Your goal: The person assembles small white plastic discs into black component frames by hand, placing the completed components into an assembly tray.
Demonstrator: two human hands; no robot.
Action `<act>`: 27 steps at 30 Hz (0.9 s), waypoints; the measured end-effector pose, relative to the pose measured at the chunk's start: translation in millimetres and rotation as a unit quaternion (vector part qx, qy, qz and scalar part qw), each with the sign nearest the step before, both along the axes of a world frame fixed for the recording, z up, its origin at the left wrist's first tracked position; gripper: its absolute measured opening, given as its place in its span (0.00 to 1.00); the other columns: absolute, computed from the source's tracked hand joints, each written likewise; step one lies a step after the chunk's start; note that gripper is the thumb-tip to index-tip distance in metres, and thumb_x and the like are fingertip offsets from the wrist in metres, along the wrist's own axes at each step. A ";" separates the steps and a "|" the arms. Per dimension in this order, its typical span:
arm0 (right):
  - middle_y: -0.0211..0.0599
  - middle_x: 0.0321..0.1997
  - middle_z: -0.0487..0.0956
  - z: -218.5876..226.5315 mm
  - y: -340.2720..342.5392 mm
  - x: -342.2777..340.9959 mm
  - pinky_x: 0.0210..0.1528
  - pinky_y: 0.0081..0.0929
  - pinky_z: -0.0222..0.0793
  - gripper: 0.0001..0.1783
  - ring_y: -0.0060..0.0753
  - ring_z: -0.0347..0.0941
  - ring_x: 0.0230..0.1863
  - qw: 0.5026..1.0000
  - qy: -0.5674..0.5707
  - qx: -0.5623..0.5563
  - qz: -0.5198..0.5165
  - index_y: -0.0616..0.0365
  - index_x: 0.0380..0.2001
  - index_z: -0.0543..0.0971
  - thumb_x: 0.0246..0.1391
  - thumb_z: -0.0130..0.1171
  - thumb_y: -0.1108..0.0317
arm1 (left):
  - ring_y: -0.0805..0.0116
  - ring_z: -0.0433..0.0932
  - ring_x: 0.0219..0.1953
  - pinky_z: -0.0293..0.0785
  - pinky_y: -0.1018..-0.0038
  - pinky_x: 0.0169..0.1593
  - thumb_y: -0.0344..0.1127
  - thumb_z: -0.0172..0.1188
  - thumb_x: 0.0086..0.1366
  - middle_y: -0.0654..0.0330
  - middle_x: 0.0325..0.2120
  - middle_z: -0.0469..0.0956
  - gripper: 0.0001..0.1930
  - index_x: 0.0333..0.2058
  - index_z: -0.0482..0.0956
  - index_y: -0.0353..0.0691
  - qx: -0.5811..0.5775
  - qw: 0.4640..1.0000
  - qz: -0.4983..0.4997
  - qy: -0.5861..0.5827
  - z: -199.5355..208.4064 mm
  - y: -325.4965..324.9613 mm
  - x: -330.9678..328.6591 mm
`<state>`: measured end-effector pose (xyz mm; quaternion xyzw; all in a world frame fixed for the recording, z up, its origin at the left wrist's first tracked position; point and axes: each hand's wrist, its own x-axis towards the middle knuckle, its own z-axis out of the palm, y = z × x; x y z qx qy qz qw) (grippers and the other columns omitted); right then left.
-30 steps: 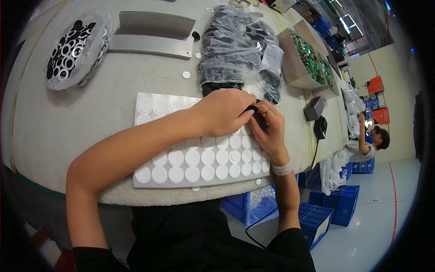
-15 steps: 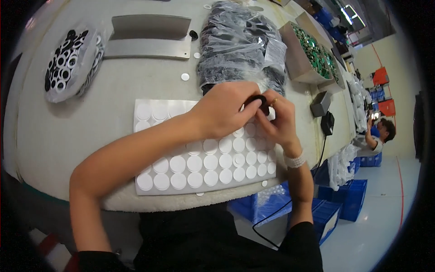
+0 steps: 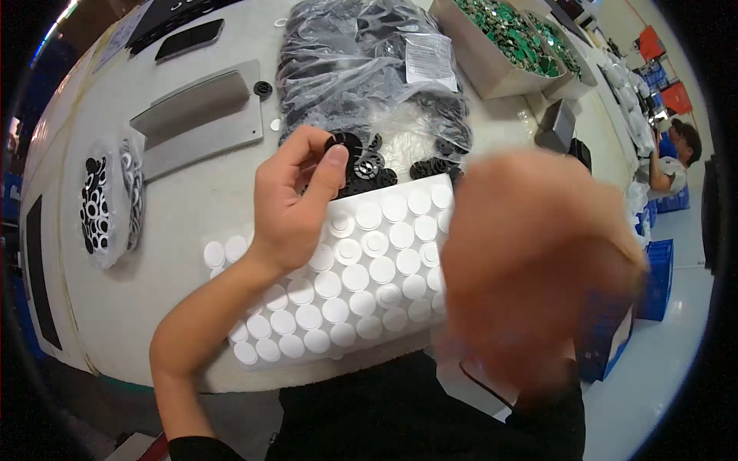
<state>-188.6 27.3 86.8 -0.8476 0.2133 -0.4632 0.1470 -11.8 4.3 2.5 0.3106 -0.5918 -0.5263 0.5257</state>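
My left hand [image 3: 296, 200] pinches a black round plastic part [image 3: 346, 143] between thumb and fingers, above the far edge of a white sheet. That sheet of round white stickers [image 3: 355, 278] lies on the table below both hands; some circles carry a smaller ring or disc. My right hand [image 3: 538, 269] is raised close to the camera, a large blur over the sheet's right end, and its fingers cannot be made out. Several loose black round parts [image 3: 369, 170] lie just past the sheet, beside the left hand, at the mouth of a clear plastic bag [image 3: 361, 69] full of dark parts.
A bag of black and white rings [image 3: 96, 207] stands at the left. Behind it are a bent metal plate [image 3: 204, 123] and a phone [image 3: 190, 40]. At the far right are boxes of green circuit boards [image 3: 507, 38] and a dark block [image 3: 555, 124]. A person [image 3: 673, 161] sits beyond.
My hands have parted. The left stays near the bag with the black part, while the right has come up toward the camera. The view has also turned, bringing the phone into sight.
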 end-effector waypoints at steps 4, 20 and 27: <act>0.32 0.20 0.72 1.7 -6.2 -2.9 0.21 0.21 0.61 0.04 0.28 0.67 0.18 1.000 0.006 -0.007 0.005 0.61 0.21 0.75 0.38 0.60 0.74 | 0.85 0.65 0.26 0.63 0.85 0.31 0.31 0.53 0.68 0.70 0.24 0.69 0.06 0.33 0.71 0.35 0.035 0.998 -0.003 -0.050 -2.9 -5.0 -0.4; 0.34 0.22 0.73 -2.6 -9.7 16.2 0.23 0.24 0.64 0.04 0.29 0.69 0.19 0.991 0.025 0.003 0.129 0.61 0.22 0.76 0.42 0.59 0.71 | 0.79 0.63 0.20 0.60 0.80 0.24 0.28 0.57 0.62 0.63 0.19 0.66 0.05 0.29 0.72 0.34 -0.034 0.995 0.013 -0.088 -8.2 4.9 -5.9; 0.35 0.22 0.74 -12.3 -5.5 26.6 0.23 0.25 0.65 0.05 0.30 0.69 0.20 0.972 0.047 0.079 0.216 0.61 0.22 0.76 0.43 0.59 0.70 | 0.76 0.62 0.18 0.58 0.79 0.22 0.27 0.57 0.61 0.62 0.19 0.68 0.04 0.29 0.73 0.33 -0.087 0.990 0.020 -0.108 5.4 -0.6 0.8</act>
